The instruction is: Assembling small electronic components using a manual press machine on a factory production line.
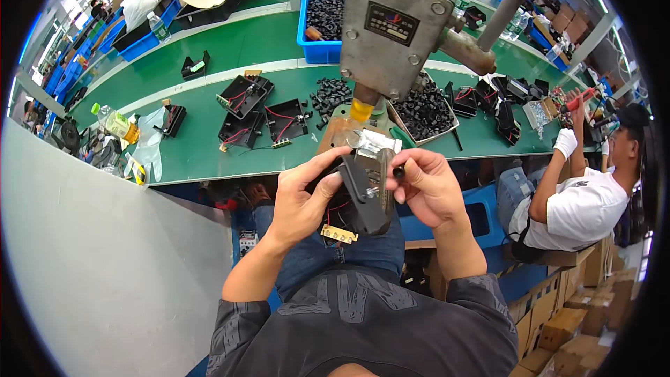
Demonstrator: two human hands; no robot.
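My left hand [299,202] grips a black plastic housing [357,192], tilted on edge in front of the press. Red wires and a brass terminal strip [339,234] with several screws hang at its lower end. Between the thumb and fingers of my right hand [434,192] is a small round black plastic part [398,172], just right of the housing. Bright metal shows on the housing's side facing that hand. Above both hands stands a grey metal press head [391,28] with a yellow tip [361,110] pointing down, apart from the housing.
Several wired black housings [246,94] lie on the green bench [202,157]. Loose black parts [331,98] are heaped beside the press; more fill a box [422,113] and a blue bin [305,45]. A bottle [115,123] lies left. A co-worker [583,195] sits at right.
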